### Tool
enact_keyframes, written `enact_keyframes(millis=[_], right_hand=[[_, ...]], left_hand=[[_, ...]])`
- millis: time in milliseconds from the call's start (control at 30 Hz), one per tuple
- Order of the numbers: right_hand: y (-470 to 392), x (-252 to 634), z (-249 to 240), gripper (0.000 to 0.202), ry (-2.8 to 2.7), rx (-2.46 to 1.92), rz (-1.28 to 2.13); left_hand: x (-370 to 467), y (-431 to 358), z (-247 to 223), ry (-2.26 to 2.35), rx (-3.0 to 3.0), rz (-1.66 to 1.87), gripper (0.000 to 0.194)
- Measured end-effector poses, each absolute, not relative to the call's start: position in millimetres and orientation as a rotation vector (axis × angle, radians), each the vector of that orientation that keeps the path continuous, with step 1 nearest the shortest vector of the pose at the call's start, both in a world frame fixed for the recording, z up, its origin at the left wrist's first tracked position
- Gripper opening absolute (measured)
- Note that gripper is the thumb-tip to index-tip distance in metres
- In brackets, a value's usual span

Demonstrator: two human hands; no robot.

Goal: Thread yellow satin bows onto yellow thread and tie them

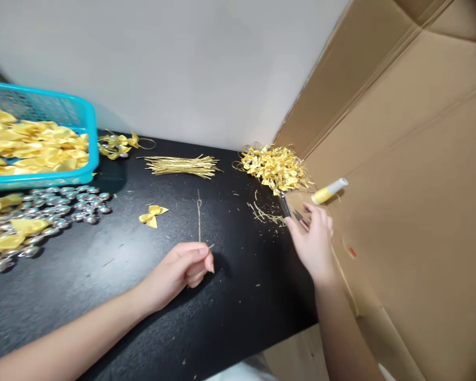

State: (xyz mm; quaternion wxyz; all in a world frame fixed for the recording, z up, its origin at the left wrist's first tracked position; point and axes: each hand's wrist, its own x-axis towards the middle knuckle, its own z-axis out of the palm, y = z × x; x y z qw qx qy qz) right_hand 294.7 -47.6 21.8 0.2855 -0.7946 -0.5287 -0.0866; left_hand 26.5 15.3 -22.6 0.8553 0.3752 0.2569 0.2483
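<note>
Between thumb and fingers, my left hand (pixel 190 263) pinches a thin gold cord (pixel 199 219), which stands up from the grip with a small loop near its top. My right hand (pixel 312 235) is at the table's right side, its fingers around a dark metal tool (pixel 285 205), partly covered by the hand. A single yellow bow (pixel 153 216) lies left of the cord. Behind it is a bundle of gold cords (pixel 184 166). Close beyond my right hand sits a heap of yellow bows with gold loops (pixel 276 166).
A turquoise basket (pixel 89 137) of yellow bows stands at the left, with silver beads (pixel 83 203) before it. Cord scraps (pixel 266 216) lie near the tool. A yellow and white tube (pixel 329 191) is beside the cardboard wall (pixel 412 159) on the right.
</note>
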Motion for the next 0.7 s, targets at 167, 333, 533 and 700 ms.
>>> enact_keyframes(millis=[167, 333, 533, 700], right_hand=[[-31.1, 212.9, 55.1, 0.036, -2.249, -1.284, 0.649], [-10.3, 201.8, 54.8, 0.012, -2.209, -1.182, 0.928], [-10.2, 215.0, 44.3, 0.012, -2.088, -1.132, 0.973], [-8.3, 215.0, 33.9, 0.019, -2.04, -1.05, 0.877]], left_hand=[[25.8, 14.5, -23.8, 0.526, 1.004, 0.489, 0.041], [20.6, 12.8, -22.8, 0.555, 1.15, 0.496, 0.046], [19.2, 14.0, -22.0, 0.515, 1.166, 0.434, 0.045], [19.9, 14.0, -21.9, 0.51, 1.083, 0.393, 0.044]])
